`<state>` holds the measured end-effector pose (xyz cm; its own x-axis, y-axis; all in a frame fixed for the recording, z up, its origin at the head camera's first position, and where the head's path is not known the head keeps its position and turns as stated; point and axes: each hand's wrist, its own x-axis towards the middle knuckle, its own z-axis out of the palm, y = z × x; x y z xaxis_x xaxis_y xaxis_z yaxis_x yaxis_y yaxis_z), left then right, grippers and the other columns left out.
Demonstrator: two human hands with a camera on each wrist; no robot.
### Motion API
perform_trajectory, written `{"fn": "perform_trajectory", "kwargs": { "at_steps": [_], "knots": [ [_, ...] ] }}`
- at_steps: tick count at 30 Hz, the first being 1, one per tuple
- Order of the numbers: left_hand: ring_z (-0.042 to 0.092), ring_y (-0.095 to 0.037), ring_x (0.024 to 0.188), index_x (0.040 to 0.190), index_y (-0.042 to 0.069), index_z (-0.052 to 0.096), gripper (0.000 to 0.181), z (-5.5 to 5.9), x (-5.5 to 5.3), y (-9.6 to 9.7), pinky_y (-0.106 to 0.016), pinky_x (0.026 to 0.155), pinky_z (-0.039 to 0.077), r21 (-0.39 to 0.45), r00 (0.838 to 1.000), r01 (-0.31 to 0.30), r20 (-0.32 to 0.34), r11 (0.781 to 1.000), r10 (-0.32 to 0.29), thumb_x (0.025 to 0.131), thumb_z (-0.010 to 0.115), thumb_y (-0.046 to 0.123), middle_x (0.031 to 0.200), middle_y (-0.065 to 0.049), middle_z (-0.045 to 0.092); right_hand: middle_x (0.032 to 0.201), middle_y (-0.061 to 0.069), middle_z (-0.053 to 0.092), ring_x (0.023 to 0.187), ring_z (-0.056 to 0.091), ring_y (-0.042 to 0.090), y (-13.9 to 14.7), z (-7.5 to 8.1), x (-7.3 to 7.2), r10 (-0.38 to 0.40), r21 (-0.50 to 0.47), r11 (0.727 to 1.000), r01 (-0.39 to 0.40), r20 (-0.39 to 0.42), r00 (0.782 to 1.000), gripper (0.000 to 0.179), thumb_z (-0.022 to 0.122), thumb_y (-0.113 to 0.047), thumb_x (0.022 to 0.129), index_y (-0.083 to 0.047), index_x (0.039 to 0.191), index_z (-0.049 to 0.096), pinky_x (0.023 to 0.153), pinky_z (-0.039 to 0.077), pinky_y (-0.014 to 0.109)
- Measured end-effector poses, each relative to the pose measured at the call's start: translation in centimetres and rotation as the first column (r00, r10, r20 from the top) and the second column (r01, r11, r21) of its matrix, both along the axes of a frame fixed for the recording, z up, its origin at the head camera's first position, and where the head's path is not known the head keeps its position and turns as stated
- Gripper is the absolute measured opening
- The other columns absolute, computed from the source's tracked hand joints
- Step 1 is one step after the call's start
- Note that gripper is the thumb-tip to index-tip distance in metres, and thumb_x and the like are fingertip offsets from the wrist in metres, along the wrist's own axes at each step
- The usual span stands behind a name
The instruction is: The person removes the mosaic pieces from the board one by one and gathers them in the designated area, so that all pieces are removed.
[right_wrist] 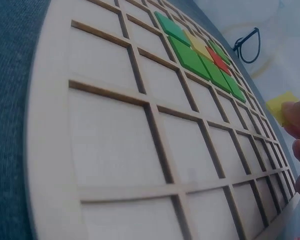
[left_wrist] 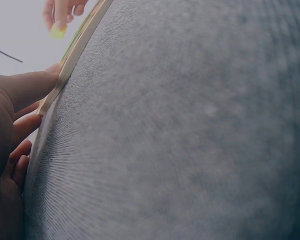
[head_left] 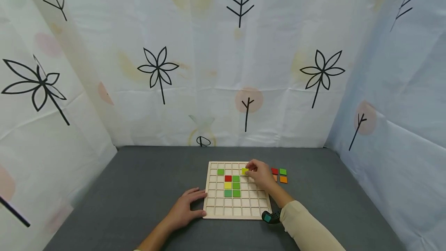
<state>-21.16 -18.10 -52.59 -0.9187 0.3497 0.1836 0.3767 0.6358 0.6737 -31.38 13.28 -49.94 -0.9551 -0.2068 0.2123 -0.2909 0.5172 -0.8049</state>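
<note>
A wooden grid board lies on the grey table, with several coloured square tiles in its cells. Among them are a red tile, a yellow tile and a teal tile; the others are green, one of them apart near the upper left. My right hand pinches another yellow tile between thumb and fingers, above the upper right part of the grid. At the board's left edge, the thumb and fingertips of my left hand touch the frame, its fingers loosely extended.
Right of the board lie loose tiles: a red one, a green one, an orange one and a paler orange one partly behind the right hand. A black wrist device sits at the right wrist. Patterned cloth walls surround the table.
</note>
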Motion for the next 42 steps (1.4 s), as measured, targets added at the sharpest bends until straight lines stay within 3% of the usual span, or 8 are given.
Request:
{"fn": "perform_trajectory", "kwargs": {
  "at_steps": [8,17,28,42],
  "knots": [
    [0.04,-0.034,0.133,0.127,0.011,0.066,0.056,0.0,0.0,-0.2,-0.058,0.101,0.035,-0.006,1.0,0.019,0.009,1.0,-0.019,0.079,0.079,0.037,0.136,-0.003,0.057,0.08,-0.003,0.06,0.07,0.053,0.016,1.7,0.2,0.6,-0.056,0.013,0.998,0.056,-0.032,0.998,0.012,0.076,-0.007,0.084,-0.011,0.091,0.067,0.062,0.046,0.033],
    [0.038,-0.035,0.134,0.128,0.011,0.065,0.055,0.1,0.1,-0.2,-0.06,0.101,0.034,-0.022,0.999,0.036,0.002,0.999,-0.036,0.081,0.077,0.038,0.138,-0.005,0.055,0.082,0.001,0.061,0.073,0.055,0.018,3.5,0.4,1.1,-0.078,-0.038,0.996,0.077,-0.035,0.996,0.013,0.074,0.0,0.083,-0.004,0.091,0.066,0.063,0.048,0.029],
    [0.039,-0.035,0.134,0.128,0.012,0.066,0.055,0.0,-0.1,-0.2,-0.06,0.102,0.033,-0.026,0.999,0.051,-0.009,0.998,-0.051,0.081,0.077,0.039,0.138,-0.005,0.055,0.081,0.0,0.062,0.072,0.056,0.016,5.8,0.5,1.5,-0.101,0.05,0.993,0.103,-0.046,0.994,0.011,0.075,-0.003,0.083,-0.006,0.09,0.067,0.063,0.048,0.032],
    [0.036,-0.035,0.135,0.13,0.015,0.064,0.058,0.1,0.0,-0.3,-0.062,0.102,0.032,-0.028,0.999,0.047,0.029,0.999,-0.046,0.081,0.074,0.046,0.14,-0.005,0.054,0.079,0.002,0.062,0.07,0.054,0.018,8.6,-0.5,2.6,-0.133,0.035,0.99,0.137,-0.085,0.987,0.014,0.076,0.003,0.079,-0.002,0.088,0.067,0.061,0.047,0.027]
  ]
}}
